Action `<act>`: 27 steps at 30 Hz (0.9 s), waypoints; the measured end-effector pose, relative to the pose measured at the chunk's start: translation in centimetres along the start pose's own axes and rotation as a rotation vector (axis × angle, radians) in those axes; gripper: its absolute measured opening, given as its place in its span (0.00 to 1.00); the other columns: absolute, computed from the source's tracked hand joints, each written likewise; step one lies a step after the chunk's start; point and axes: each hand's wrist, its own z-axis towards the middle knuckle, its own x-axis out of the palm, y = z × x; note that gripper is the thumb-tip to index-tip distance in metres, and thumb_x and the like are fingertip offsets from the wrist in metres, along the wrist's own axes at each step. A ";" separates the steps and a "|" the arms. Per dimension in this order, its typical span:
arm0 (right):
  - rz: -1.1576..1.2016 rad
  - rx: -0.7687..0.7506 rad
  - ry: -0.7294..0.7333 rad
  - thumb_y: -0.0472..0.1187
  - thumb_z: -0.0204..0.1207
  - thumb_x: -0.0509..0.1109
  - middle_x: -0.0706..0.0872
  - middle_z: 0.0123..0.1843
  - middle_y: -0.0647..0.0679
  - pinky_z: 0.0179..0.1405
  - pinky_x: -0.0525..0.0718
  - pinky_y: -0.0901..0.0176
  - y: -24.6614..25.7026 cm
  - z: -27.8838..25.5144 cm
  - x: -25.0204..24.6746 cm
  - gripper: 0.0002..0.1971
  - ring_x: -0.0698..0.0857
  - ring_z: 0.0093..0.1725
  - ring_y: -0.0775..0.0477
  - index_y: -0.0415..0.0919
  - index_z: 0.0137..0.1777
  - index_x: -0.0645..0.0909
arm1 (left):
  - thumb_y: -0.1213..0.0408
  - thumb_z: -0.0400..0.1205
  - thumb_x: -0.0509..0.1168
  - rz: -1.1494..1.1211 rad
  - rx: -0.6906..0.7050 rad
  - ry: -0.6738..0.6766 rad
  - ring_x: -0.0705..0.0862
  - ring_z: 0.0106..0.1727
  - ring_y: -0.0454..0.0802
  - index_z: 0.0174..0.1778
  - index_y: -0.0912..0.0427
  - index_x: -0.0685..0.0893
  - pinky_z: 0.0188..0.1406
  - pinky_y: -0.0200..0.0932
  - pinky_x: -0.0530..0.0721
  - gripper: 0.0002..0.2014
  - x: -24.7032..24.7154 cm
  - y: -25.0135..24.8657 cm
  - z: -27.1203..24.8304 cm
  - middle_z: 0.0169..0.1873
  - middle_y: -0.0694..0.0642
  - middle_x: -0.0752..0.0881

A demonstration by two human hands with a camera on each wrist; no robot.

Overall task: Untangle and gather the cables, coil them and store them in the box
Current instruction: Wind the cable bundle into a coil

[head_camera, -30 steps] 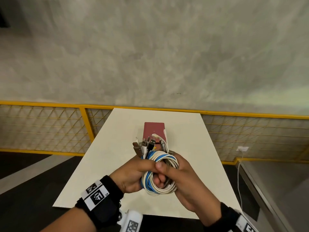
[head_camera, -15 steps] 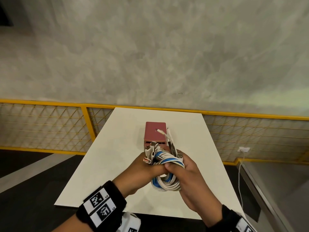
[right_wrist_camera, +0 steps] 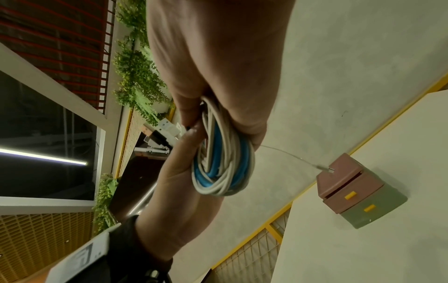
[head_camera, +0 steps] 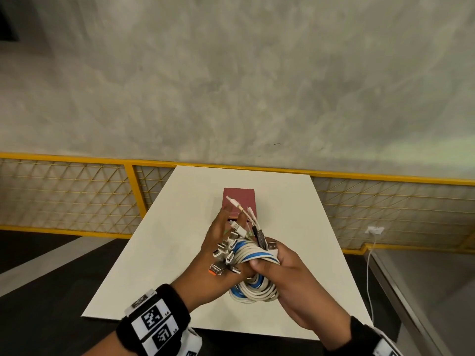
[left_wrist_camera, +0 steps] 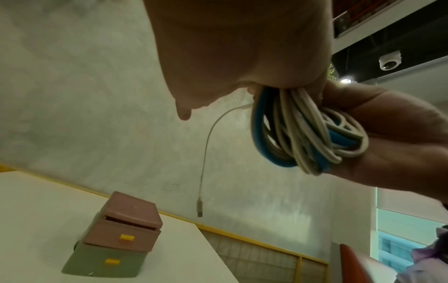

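Box (head_camera: 239, 201): near part hidden in the head view behind left hand (head_camera: 218, 255) and cable plugs (head_camera: 226, 253). Coiled cables (head_camera: 253, 281): middle of the bundle covered by right hand (head_camera: 288, 276); count of separate cables could not be told. Left fingertips blurred in the left wrist view. Both forearms cut off by the near edge. Box drawer contents not visible.

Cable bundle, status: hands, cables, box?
Right hand grips the cable bundle above the table; left hand open, fingers among the plugs. One loose plug end dangles. Box on table; pink top drawer slightly ajar, nothing stored.
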 end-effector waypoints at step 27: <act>-0.201 0.060 0.048 0.42 0.84 0.63 0.91 0.59 0.50 0.70 0.81 0.43 3.1 2.2 -0.8 0.12 0.88 0.62 0.51 0.46 0.63 0.83 | 0.56 0.76 0.72 -0.556 -0.321 -0.079 0.90 0.58 0.62 0.60 0.57 0.88 0.51 0.55 0.90 0.18 2.8 -2.1 1.3 0.56 0.65 0.91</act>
